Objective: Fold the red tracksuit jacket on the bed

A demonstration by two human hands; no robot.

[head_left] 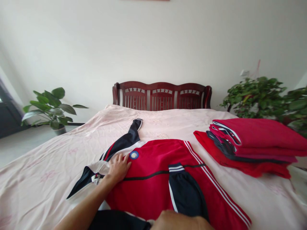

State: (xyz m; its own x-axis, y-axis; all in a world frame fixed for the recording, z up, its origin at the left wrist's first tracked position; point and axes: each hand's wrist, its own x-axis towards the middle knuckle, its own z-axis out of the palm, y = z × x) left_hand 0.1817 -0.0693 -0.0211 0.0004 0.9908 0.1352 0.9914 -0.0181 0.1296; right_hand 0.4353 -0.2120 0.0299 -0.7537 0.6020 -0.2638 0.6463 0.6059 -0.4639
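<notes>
A red, navy and white tracksuit jacket [148, 159] lies spread on the bed, its collar to the left and its white-striped edge to the right. My left hand [118, 167] rests flat on it, fingers spread beside the round blue badge [134, 155]. One navy sleeve [126, 140] stretches away toward the headboard. The other navy sleeve [188, 188] lies folded across the red body, its striped cuff pointing away from me. At the bottom edge, my right hand [181, 221] is over the near part of the jacket; its fingers are hidden and partly cut off.
A stack of folded red and navy clothes [259, 143] sits on the bed's right side. The pale pink floral bedsheet [59, 166] reaches to a dark wooden headboard [161, 95]. Leafy potted plants stand at left [51, 107] and right [257, 97].
</notes>
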